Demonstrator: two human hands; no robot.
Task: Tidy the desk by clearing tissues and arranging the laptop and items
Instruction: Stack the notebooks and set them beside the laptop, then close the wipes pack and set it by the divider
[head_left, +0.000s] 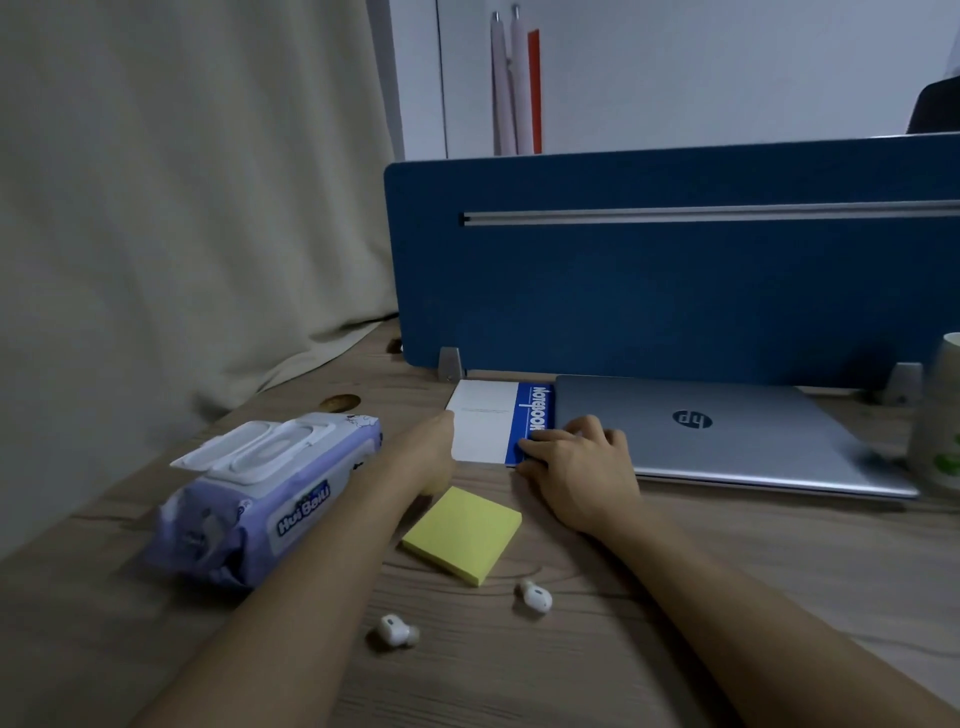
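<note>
A closed silver laptop (727, 431) lies flat against the blue partition. Left of it lies a white and blue notebook (485, 421), touching the laptop's edge. My right hand (582, 467) rests with its fingers on the notebook's blue near corner, next to the laptop. My left hand (426, 452) touches the notebook's left edge, its fingers hidden from view. A yellow sticky-note pad (462, 535) lies just below both hands. Two white earbuds (535, 595) (397, 629) lie nearer to me. A purple pack of wet wipes (260, 499) sits at the left.
The blue partition (675, 280) stands along the back of the wooden desk (779, 561). A white cup with a green print (940, 431) stands at the right edge. A beige curtain (182, 208) hangs at the left.
</note>
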